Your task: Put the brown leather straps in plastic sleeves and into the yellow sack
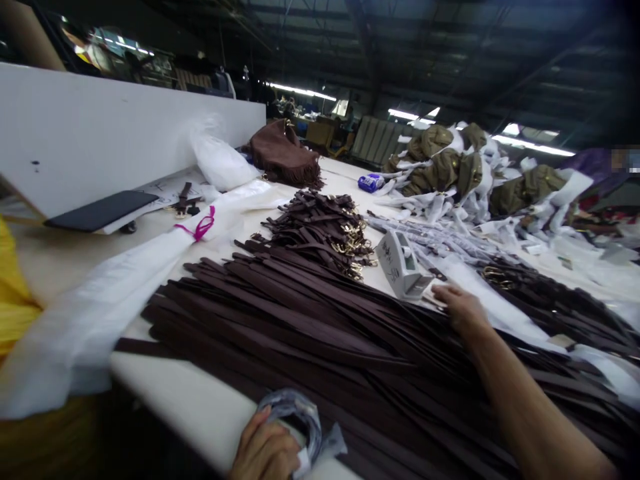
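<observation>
A broad pile of long dark brown leather straps (310, 327) covers the white table (200, 400) in front of me. My left hand (265, 450) sits at the table's near edge, shut on a wad of clear plastic wrap (295, 417). My right hand (463, 308) reaches across the straps to their far side, fingers resting on white paper beside a white tape dispenser (401, 265). It holds nothing that I can see.
A second heap of short straps with gold buckles (325, 230) lies further back. A brown fringed bag (283, 155), white plastic bags (220, 163), olive bags in white paper (450, 167) and a dark tablet (103, 210) lie around. A white wall stands on the left.
</observation>
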A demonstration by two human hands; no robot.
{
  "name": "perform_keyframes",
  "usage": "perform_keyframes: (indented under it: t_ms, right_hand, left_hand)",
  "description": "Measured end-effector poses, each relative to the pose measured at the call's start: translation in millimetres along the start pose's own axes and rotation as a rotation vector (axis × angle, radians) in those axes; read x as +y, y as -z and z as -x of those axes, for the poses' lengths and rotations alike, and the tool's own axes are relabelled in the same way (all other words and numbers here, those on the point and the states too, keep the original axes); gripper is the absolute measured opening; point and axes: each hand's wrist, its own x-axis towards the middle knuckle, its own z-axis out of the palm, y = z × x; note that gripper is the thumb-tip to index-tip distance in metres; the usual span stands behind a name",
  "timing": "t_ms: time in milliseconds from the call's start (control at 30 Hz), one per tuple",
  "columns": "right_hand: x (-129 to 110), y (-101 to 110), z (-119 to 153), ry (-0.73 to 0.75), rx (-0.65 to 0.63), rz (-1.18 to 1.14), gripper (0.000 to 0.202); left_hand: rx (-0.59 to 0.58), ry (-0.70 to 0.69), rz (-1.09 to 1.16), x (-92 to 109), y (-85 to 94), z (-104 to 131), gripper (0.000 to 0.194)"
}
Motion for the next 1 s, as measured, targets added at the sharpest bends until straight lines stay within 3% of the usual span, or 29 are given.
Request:
perform_keyframes:
  t_ms: [67,100,167,233,300,367,500,833,1000]
  right_hand:
    - [-5,1,44,0.041,0.003,-0.099,0.021]
    - [-6,-1,71,0.043,-0.065,-0.147,0.024]
    - [-5,-10,132,-0.029,-0.295,-0.203,0.03]
    - [1,-27,192,-0.197,-0.689,-0.304,0.03]
    - [9,-46,239,-0.281,-0.847,-0.363,0.032]
    - [18,-65,267,-0.329,-0.894,-0.38,0.034]
    - [28,-82,280,-0.349,-0.859,-0.365,0.037]
    - [33,-87,291,-0.421,-0.776,-0.33,0.041]
    - [34,-87,296,-0.428,-0.758,-0.375,0.039]
  left_hand:
    - [-0.054,0.025,0.035,5,6.2,-2,0.012]
    - [-0.071,0.049,0.058,6,7.9,-2,0.017]
    - [-0.098,0.102,0.11,8,9.1,0,0.024]
    - [-0.126,0.136,0.149,9,8.9,3,0.027]
    - [-0.131,0.152,0.162,10,8.9,6,0.031]
    - [-0.122,0.143,0.158,10,9.6,7,0.034]
    - [-0.097,0.084,0.156,9,11.9,4,0.037]
    - [-0.158,0.037,0.124,5,17.6,1,0.013]
    - [-0.195,-0.021,0.127,2,25.1,-5,0.015]
